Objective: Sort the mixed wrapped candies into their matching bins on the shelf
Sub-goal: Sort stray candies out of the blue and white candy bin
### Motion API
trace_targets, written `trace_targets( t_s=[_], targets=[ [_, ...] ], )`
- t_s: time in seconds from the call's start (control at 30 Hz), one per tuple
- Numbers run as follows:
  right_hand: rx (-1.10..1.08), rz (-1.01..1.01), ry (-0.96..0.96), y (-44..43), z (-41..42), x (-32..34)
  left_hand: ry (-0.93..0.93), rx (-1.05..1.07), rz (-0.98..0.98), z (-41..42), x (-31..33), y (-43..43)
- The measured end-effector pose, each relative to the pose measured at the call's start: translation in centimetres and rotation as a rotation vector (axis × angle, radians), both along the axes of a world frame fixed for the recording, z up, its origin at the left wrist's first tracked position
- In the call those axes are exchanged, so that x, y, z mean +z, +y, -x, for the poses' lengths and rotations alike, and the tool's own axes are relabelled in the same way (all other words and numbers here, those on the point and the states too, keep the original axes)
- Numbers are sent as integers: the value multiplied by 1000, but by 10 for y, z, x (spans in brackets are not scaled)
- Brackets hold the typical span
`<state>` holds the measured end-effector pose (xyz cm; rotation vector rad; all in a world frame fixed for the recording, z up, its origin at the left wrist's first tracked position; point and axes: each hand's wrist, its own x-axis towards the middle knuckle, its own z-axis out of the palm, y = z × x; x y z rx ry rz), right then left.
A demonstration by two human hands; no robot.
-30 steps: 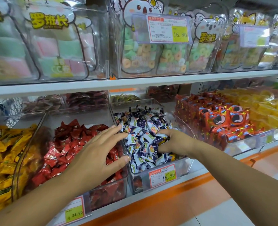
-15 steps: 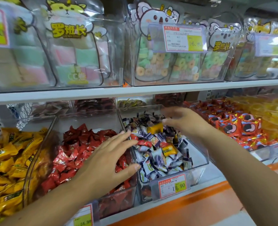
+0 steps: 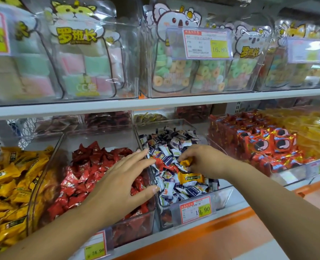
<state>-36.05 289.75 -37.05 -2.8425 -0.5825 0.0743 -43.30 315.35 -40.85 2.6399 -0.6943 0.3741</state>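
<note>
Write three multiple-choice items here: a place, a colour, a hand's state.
1. Where does the large yellow candy lie?
A. red bin
B. blue-and-white bin
C. upper shelf

2. What colour are the candies beneath the left hand?
A. green
B. red
C. white

3. What is the right hand doing?
A. pinching a small yellow candy
B. lying flat
C. holding a price tag

Key: B, it rests among that bin's candies; B, red candies surround the palm; A, its fingertips close on it.
</note>
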Motion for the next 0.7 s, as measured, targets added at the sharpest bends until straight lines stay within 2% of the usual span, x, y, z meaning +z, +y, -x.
trace_targets(
  t_s=[0.13,0.2,0.23,0.37,0.5,0.63,0.7],
  targets=[
    [-46,-129,-173,-11,4,13,-12,3,-7,-1,0,0],
    [-60,-218,-116,-20,13,31,-15,1,-10,-1,0,-1],
    [-47,-198,-45,-23,17,36,-15,1,-17,-1,0,-2],
    [-19,101,198,-16,29,21,-11,3,-20,-1,0,-1],
    [-103,203,141,-17,22,9,-4,-5,-7,1,1,-3],
    [-137,26,122,-21,23,33,15,-9,-12,4,3,2],
    [-148,-46,182,-18,23,38,16,-3,-25,6,4,3]
  ],
)
